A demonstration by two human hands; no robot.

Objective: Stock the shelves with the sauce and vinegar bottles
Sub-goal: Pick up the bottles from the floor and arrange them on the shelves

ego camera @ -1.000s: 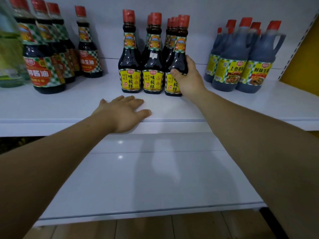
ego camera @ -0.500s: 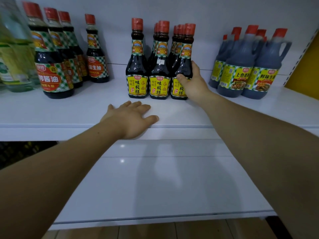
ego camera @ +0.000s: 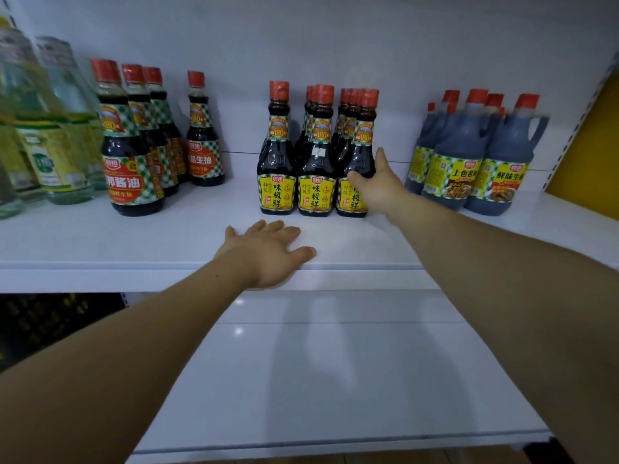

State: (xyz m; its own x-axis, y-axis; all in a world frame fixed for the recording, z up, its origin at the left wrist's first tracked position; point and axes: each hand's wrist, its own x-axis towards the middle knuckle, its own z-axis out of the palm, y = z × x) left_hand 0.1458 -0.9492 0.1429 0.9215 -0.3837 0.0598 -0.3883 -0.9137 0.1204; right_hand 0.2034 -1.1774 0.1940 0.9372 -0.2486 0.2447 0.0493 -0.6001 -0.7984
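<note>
Several dark sauce bottles with red caps and yellow labels [ego camera: 315, 192] stand in rows at the middle of the upper white shelf [ego camera: 100, 242]. My right hand [ego camera: 376, 192] grips the rightmost front bottle [ego camera: 363, 139] low on its body, thumb across the front and fingers round its right side. The bottle stands upright on the shelf, against its neighbours. My left hand [ego camera: 264, 252] rests flat on the shelf's front edge, fingers spread, holding nothing.
Red-labelled sauce bottles [ego camera: 130, 175] and clear vinegar bottles [ego camera: 50, 128] stand at the left. Blue-grey jugs with handles [ego camera: 482, 169] stand at the right. A wide lower white shelf [ego camera: 335, 380] lies below. A yellow panel [ego camera: 593, 152] borders the right.
The view has shifted, so the bottles appear lower in the frame. My right hand stays on the same bottle and my left hand stays flat on the shelf edge.
</note>
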